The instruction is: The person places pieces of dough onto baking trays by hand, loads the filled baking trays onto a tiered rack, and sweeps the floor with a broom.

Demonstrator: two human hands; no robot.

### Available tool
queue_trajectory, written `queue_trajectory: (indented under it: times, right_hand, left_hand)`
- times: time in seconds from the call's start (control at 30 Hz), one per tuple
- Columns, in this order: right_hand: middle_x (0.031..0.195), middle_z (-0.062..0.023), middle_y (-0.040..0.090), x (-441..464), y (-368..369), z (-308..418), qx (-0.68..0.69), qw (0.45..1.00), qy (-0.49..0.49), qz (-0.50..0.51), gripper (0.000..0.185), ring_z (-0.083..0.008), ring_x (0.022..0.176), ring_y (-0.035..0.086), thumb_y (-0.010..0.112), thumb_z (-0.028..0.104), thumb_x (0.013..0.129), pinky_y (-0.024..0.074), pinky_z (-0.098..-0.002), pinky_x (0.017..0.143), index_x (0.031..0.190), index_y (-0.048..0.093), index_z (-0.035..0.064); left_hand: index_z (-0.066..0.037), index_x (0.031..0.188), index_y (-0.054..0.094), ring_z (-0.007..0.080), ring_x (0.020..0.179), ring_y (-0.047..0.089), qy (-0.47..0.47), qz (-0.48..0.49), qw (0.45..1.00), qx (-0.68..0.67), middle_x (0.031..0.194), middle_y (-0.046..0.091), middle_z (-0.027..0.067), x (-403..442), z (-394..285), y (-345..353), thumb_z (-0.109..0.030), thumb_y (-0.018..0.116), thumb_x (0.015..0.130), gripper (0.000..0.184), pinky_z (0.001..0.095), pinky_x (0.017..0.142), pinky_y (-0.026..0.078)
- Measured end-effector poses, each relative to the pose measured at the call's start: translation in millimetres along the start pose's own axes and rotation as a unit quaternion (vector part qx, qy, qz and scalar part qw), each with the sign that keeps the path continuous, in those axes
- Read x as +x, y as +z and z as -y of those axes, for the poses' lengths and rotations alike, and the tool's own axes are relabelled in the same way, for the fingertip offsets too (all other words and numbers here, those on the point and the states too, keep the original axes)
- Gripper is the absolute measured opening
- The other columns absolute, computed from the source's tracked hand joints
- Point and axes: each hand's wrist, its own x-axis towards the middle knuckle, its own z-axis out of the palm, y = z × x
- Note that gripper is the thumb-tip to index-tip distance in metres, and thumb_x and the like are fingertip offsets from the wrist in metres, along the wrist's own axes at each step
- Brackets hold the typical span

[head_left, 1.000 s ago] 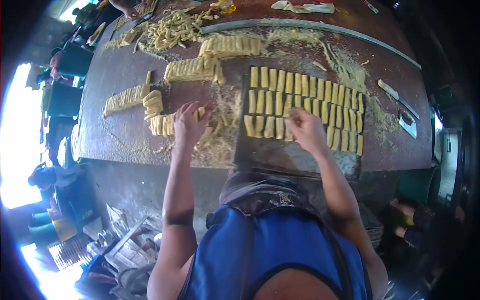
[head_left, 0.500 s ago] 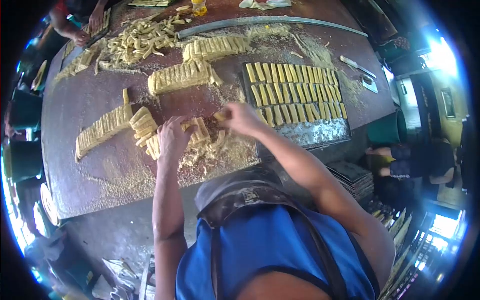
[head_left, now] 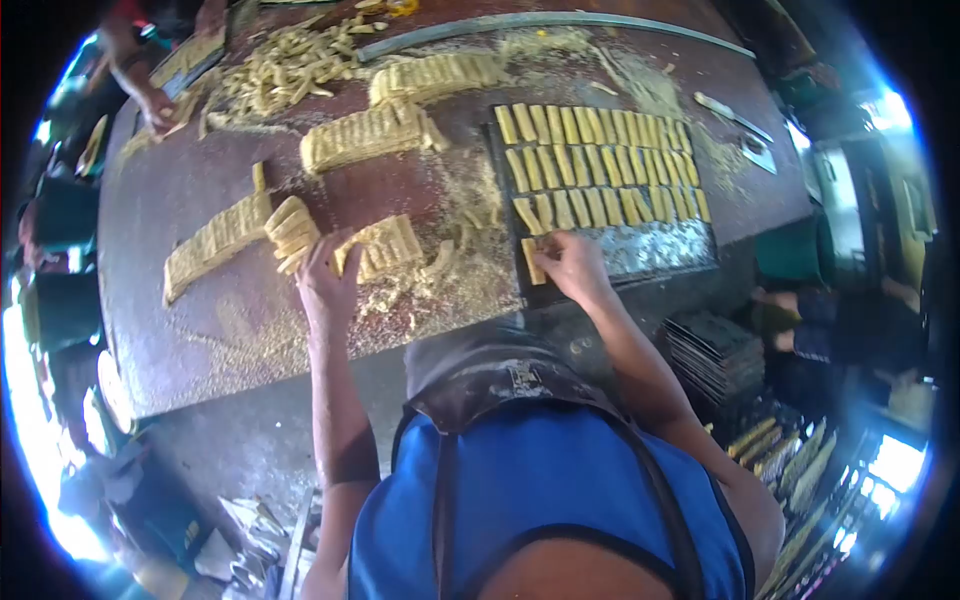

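My right hand (head_left: 577,266) pinches a dough stick (head_left: 531,261) at the lower left corner of a dark baking tray (head_left: 650,250). Above it on that tray, yellowish dough sticks (head_left: 605,160) lie in three rows. My left hand (head_left: 327,280) is over the table, thumb and fingers apart, between a small leaning bunch of dough sticks (head_left: 291,226) and a short row of cut sticks (head_left: 385,246). Its fingertips are close to both; whether they touch is unclear. A longer row of sticks (head_left: 218,245) lies farther left.
More dough rows (head_left: 362,138) and a loose heap of sticks (head_left: 290,78) cover the far side of the crumb-strewn table (head_left: 250,350). A long metal bar (head_left: 560,18), a knife (head_left: 730,115) and a scraper (head_left: 758,153) lie there. Another person's hand (head_left: 158,108) works at upper left. Stacked trays (head_left: 715,355) stand below right.
My right hand has moved right from the cut sticks to the tray, carrying a dough stick to its lower left corner. My left hand has shifted slightly left and down.
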Motion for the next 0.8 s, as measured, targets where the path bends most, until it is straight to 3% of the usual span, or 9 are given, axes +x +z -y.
queue_trajectory:
  times: [0.13, 0.2, 0.3, 0.4, 0.5, 0.57, 0.6, 0.73, 0.8]
  right_hand:
    - [0.077, -0.0092, 0.07, 30.6, 18.6, 15.5, 0.143, 0.977, -0.151, -0.044, 0.027, -0.0171, 0.061, 0.066, 0.071, 0.023, 0.089, 0.0533, -0.0301, 0.055, 0.103, 0.068, 0.0007]
    - [0.09, -0.0132, 0.071, 49.9, 23.9, 68.7, 0.123, 0.962, 0.03, 0.243, 0.035, -0.0138, 0.069, 0.067, 0.066, 0.027, 0.095, 0.0555, -0.0256, 0.061, 0.116, 0.064, -0.0003]
    - [0.106, -0.0201, 0.069, 76.9, 70.4, 116.0, 0.021, 0.96, -0.011, 0.28, 0.07, -0.0124, 0.065, 0.066, 0.065, 0.046, 0.093, 0.0556, -0.0215, 0.059, 0.137, 0.048, -0.0066]
    - [0.104, -0.0214, 0.068, 95.7, 110.2, 133.1, -0.056, 0.959, 0.01, 0.278, 0.079, -0.0149, 0.069, 0.068, 0.069, 0.05, 0.088, 0.0576, -0.025, 0.056, 0.136, 0.047, -0.009]
    - [0.065, -0.0045, 0.065, 89.9, 123.7, 149.0, -0.068, 0.974, 0.039, 0.215, 0.045, -0.0076, 0.043, 0.05, 0.07, 0.045, 0.089, 0.0423, -0.0237, 0.035, 0.093, 0.068, 0.0008]
    - [0.069, -0.0101, 0.067, 83.2, 121.2, 154.3, 0.059, 0.969, 0.133, 0.198, 0.041, -0.0145, 0.053, 0.06, 0.074, 0.041, 0.084, 0.0541, -0.0306, 0.046, 0.091, 0.069, 0.0004]
    - [0.077, -0.0145, 0.068, 85.4, 121.0, 152.8, 0.113, 0.949, 0.177, 0.235, 0.049, -0.0203, 0.063, 0.065, 0.077, 0.036, 0.081, 0.0585, -0.0352, 0.057, 0.108, 0.064, -0.004]
    - [0.114, -0.0257, 0.061, 72.9, 131.5, 163.9, -0.093, 0.97, 0.103, 0.2, 0.079, -0.0281, 0.092, 0.067, 0.066, 0.036, 0.091, 0.058, -0.0366, 0.079, 0.146, 0.028, -0.0077]
    - [0.117, -0.0277, 0.059, 69.6, 122.3, 170.4, -0.036, 0.962, 0.132, 0.235, 0.076, -0.0299, 0.097, 0.066, 0.063, 0.035, 0.094, 0.0565, -0.0378, 0.084, 0.146, 0.028, -0.0086]
  left_hand:
    - [-0.009, 0.115, 0.07, 0.0313, 0.114, 0.06, -0.064, 0.071, 0.994, 0.05, 0.117, 0.068, 0.0121, -23.7, -3.0, -14.1, -0.02, 0.081, 0.077, 0.042, 0.0445, 0.101, 0.043]
    - [-0.01, 0.124, 0.065, 0.0301, 0.121, 0.056, -0.046, 0.119, 0.986, 0.11, 0.127, 0.063, 0.0114, -21.1, -18.9, -21.3, -0.025, 0.086, 0.071, 0.059, 0.0451, 0.106, 0.04]
    - [-0.011, 0.136, 0.055, 0.0283, 0.135, 0.045, 0.009, 0.194, 0.973, 0.124, 0.141, 0.053, 0.011, -4.4, -5.7, -14.5, -0.028, 0.089, 0.067, 0.078, 0.0449, 0.116, 0.031]
    - [-0.013, 0.141, 0.05, 0.0281, 0.136, 0.043, 0.053, 0.241, 0.961, 0.129, 0.142, 0.052, 0.0105, 12.5, 18.3, 2.6, -0.031, 0.09, 0.062, 0.09, 0.0474, 0.117, 0.027]
    - [-0.009, 0.138, 0.052, 0.0311, 0.13, 0.049, 0.08, 0.259, 0.961, 0.056, 0.136, 0.057, 0.0127, 22.3, 32.3, 13.6, -0.035, 0.09, 0.061, 0.09, 0.0479, 0.113, 0.032]
    - [-0.006, 0.137, 0.052, 0.0314, 0.128, 0.051, 0.088, 0.232, 0.968, 0.039, 0.134, 0.057, 0.0152, 17.4, 38.0, 17.7, -0.034, 0.089, 0.063, 0.087, 0.0486, 0.111, 0.033]
    - [-0.006, 0.137, 0.052, 0.0314, 0.128, 0.051, 0.09, 0.238, 0.967, 0.028, 0.134, 0.057, 0.0152, 12.3, 41.4, 19.3, -0.034, 0.089, 0.063, 0.087, 0.0486, 0.111, 0.033]
    - [-0.003, 0.136, 0.051, 0.0324, 0.124, 0.053, 0.134, 0.182, 0.974, 0.008, 0.131, 0.058, 0.0175, 12.0, 50.4, 24.6, -0.032, 0.088, 0.066, 0.084, 0.0498, 0.109, 0.033]
    - [-0.004, 0.135, 0.051, 0.0323, 0.123, 0.053, 0.149, 0.161, 0.975, -0.011, 0.129, 0.058, 0.0166, 10.5, 49.3, 19.8, -0.031, 0.087, 0.069, 0.08, 0.0508, 0.107, 0.034]
